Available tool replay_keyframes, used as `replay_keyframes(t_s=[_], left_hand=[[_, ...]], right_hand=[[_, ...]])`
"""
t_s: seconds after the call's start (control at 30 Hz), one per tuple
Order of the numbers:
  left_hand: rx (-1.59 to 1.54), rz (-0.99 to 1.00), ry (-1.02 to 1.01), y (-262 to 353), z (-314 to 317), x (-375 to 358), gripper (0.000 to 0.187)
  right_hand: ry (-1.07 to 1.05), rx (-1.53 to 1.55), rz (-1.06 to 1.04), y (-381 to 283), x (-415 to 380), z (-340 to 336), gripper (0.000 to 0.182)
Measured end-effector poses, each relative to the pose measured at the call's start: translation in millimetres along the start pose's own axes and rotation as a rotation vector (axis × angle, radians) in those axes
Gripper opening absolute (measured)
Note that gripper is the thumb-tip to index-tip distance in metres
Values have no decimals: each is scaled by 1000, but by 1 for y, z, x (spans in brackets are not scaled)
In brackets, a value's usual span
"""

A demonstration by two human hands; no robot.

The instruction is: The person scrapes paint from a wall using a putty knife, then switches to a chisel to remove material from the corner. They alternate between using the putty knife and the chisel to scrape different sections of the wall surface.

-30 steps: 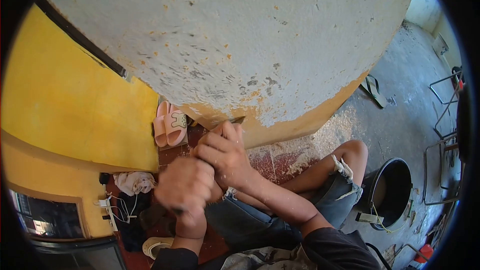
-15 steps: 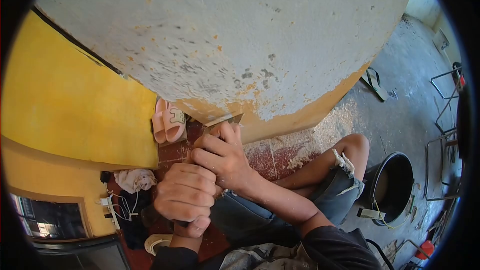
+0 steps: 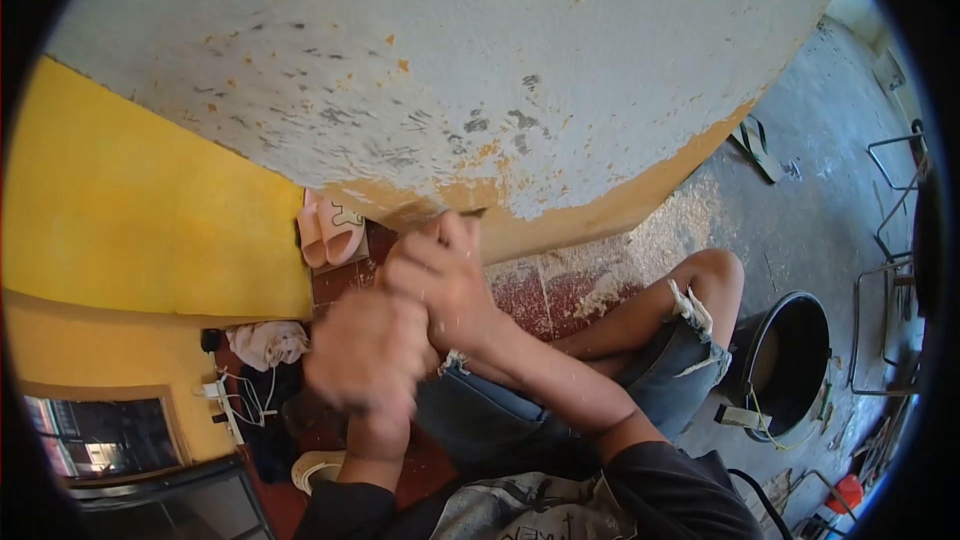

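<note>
My right hand (image 3: pixel 440 275) is closed around the upper part of a scraper. Its flat blade (image 3: pixel 418 210) pokes out past the knuckles, at the low edge of the peeling wall (image 3: pixel 560 190). Below and left of it, my left hand (image 3: pixel 365 350) is also closed, fingers wrapped in line with the right; motion smears it. The handle is hidden inside both fists. On the wall, pale paint is scraped in dark streaks and patches, with an orange-yellow layer bared along the bottom.
Paint flakes (image 3: pixel 690 225) litter the red tiles and grey floor. A black bucket (image 3: pixel 790 370) stands right of my bent knee. Pink slippers (image 3: pixel 330 230) lie by the yellow wall (image 3: pixel 160 200). A power strip (image 3: pixel 225 405) with white cables and a bundled cloth (image 3: pixel 268 343) are at left.
Both closed hands have moved a little up toward the wall with the scraper, and the left hand is now blurred. The view has shifted slightly.
</note>
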State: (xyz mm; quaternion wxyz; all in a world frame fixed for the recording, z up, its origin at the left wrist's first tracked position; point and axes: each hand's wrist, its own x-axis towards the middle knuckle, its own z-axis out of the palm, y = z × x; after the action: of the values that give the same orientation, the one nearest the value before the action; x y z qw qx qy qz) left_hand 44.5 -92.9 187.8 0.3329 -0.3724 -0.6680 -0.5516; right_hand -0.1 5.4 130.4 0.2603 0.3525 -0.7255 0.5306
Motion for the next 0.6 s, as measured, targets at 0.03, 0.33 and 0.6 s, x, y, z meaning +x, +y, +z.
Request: replay_keyframes(t_s=[0.03,0.33,0.6], left_hand=[[-139,-123,24,-4,-3,-4,31],[-68,-85,-295,1,36,-51,24],[162,-67,-494,-10,100,-109,32]], right_hand=[[-51,-8,90,1,0,-3,18],[-139,-51,277,3,-73,-73,24],[-409,1094,1682,27,-150,-112,38]])
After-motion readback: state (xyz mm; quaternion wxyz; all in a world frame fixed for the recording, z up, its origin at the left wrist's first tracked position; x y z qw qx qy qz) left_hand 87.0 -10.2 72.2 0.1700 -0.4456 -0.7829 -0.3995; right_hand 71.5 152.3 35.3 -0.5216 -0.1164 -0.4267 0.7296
